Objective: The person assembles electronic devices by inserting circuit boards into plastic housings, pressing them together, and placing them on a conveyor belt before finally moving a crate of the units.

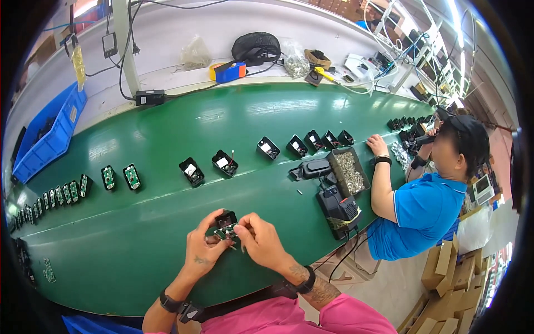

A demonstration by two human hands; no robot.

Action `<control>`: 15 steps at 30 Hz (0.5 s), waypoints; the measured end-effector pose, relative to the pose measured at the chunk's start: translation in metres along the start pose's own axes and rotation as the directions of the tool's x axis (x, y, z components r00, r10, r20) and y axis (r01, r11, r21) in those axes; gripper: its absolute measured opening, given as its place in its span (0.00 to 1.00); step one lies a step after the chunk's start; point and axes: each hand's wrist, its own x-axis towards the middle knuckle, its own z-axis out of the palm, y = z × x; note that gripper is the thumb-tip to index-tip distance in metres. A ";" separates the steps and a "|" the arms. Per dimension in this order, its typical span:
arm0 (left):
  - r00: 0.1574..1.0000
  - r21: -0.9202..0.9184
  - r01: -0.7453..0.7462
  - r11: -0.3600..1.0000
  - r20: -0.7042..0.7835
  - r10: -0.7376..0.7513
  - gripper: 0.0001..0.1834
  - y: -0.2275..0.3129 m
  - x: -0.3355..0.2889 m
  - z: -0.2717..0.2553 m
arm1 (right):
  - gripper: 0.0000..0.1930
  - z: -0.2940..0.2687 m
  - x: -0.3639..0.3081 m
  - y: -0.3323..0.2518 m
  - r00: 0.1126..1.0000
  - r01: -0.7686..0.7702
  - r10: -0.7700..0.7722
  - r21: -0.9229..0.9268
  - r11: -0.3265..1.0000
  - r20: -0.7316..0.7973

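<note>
Near the front edge of the green table, my left hand [201, 251] is closed around a small black plastic housing [225, 216]. A green circuit board [226, 230] sits at the housing's near side, tilted toward me; whether it is fully inside I cannot tell. The fingers of my right hand [262, 242] pinch the board's right edge. Short pale leads show below it, between the two hands. Farther up the table stand two open housings with white parts inside, one black housing [192, 172] and another housing [225, 163] with a thin wire sticking up.
Housings with green boards [132, 176] line the left. A metal parts tray [349, 171] and a black power tool [311, 169] lie to the right, beside a black charger-like unit [338, 206]. A co-worker in blue [425, 214] sits beyond. A blue bin [51, 133] stands far left.
</note>
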 end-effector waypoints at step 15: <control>0.967 0.260 -0.226 0.939 -0.058 0.249 0.29 -0.002 -0.006 0.002 | 0.12 0.004 0.011 -0.004 0.959 -0.279 0.238 0.361 0.890 0.153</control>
